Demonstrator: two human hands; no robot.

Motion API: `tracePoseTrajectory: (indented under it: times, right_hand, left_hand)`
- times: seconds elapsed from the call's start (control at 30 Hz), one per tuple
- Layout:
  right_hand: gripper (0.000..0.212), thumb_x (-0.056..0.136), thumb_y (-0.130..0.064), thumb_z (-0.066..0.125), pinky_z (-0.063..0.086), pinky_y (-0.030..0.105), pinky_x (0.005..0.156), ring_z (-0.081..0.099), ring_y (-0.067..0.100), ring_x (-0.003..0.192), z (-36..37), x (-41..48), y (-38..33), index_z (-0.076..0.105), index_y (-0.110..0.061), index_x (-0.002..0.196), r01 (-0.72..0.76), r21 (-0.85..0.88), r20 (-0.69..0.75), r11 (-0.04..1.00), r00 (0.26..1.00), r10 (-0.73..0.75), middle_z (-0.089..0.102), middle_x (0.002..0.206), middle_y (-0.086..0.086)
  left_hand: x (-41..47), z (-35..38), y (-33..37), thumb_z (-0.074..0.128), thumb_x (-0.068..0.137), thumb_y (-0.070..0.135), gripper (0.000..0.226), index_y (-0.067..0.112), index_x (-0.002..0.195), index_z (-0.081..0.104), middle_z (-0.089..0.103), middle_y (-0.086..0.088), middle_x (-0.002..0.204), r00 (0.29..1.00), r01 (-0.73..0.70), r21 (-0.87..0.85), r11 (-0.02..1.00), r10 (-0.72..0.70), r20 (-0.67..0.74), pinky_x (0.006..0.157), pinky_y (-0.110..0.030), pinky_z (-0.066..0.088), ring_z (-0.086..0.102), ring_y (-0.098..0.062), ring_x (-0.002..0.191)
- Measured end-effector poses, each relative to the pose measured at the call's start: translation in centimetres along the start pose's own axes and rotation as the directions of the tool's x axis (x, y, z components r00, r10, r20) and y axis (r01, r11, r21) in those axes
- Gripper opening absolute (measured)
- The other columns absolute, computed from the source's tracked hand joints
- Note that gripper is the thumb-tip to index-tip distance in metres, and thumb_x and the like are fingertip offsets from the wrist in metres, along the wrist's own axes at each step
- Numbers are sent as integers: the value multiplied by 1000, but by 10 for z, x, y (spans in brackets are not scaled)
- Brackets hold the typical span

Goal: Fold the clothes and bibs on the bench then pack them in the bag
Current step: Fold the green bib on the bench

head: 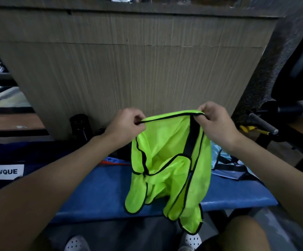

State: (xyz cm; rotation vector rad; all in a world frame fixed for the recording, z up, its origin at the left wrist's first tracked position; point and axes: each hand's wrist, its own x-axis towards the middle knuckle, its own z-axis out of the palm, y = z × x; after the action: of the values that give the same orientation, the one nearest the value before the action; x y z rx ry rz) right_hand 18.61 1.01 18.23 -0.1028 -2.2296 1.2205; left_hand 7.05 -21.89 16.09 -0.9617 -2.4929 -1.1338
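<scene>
The left hand [127,122] and the right hand [214,122] are each closed in a pinch on the black-trimmed top edge of a neon green bib [167,160], which is held up and stretched between them above the tabletop [100,192]. The edge is probably pulled taut so that the mesh hangs straight and its shape can be sorted out before folding. The lower flaps are bunched and twisted, and are draped past the tabletop's near edge at six o'clock. No fold is judged to have been made yet.

The blue tabletop is spread beneath the bib from nine to three o'clock. A dark navy bag [20,154] with a white LVQUE label is seen at nine o'clock, presumably within reach for packing. Its opening cannot be made out, and whether it rests on the tabletop or beside it cannot be told. Pale blue clothes [226,165] with dark straps lie at three o'clock, partly hidden by the bib and the right wrist, so their number cannot be judged. A black bottle [79,124] is partly covered by the left wrist at ten o'clock. A thin orange strip [114,163] just beside the bib cannot be identified.
</scene>
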Motion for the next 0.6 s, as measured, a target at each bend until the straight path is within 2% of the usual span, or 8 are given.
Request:
tracePoseTrajectory:
  times: [0.07,0.13,0.2,0.27,0.33,0.4,0.47,0.6]
  right_hand:
    - [10,91,-2,57,37,15,52,47,-2,51,-10,4,13,58,-7,82,-43,-109,-28,993,999,41,56,66,0]
    - [10,89,-1,59,41,25,55,48,3,50,-16,7,25,60,2,80,-82,-251,-35,965,997,76,54,65,6]
    - [7,83,0,66,45,35,68,61,18,71,-15,5,29,63,0,90,-86,-376,45,923,993,111,59,79,12]
    - [54,79,-5,77,45,26,89,60,22,105,-8,-3,15,54,-10,127,-46,-352,246,935,959,140,59,114,5]
    - [79,80,-17,80,36,7,92,55,5,110,5,-12,0,37,-18,146,-15,-230,406,973,907,110,54,126,-8]
    - [49,87,-16,73,43,11,84,58,-6,85,16,-13,-7,53,-15,132,21,-130,408,991,912,35,64,109,-6]
    - [5,95,-6,61,47,20,69,54,-3,65,20,-11,-11,66,-8,96,38,-61,328,997,944,-16,65,81,0]
    - [24,98,-1,53,44,25,64,56,5,64,11,-2,-6,60,-15,79,8,-41,165,999,986,-1,65,76,6]
  left_hand:
    - [-6,-2,-6,71,77,18,8,16,84,74,67,0,68,999,42,1,999,-42,28,60,-33,48,60,-17,62]
    - [-6,-4,1,68,74,24,11,21,83,73,70,-1,70,997,74,-60,995,-71,43,62,-41,56,67,-24,67]
    - [-2,-5,14,68,79,21,6,20,83,72,72,-8,73,994,93,-101,990,-88,59,66,-46,56,68,-29,70]
    - [4,-3,31,66,80,21,7,20,80,72,71,-12,73,995,75,-142,987,-65,77,63,-44,54,64,-23,63]
    - [8,-1,49,63,74,26,11,21,78,72,69,-8,68,995,33,-172,985,-17,95,55,-35,48,57,-13,58]
    - [9,2,61,69,78,17,8,14,86,72,67,-5,68,993,4,-204,979,20,114,55,-28,42,53,-7,55]
    - [6,1,66,75,82,8,14,7,94,67,70,-9,77,986,5,-246,969,36,163,59,-26,46,58,-8,61]
    - [-4,-4,49,81,79,4,32,10,105,63,75,-4,97,917,154,-343,927,-5,399,81,-31,59,71,-12,87]
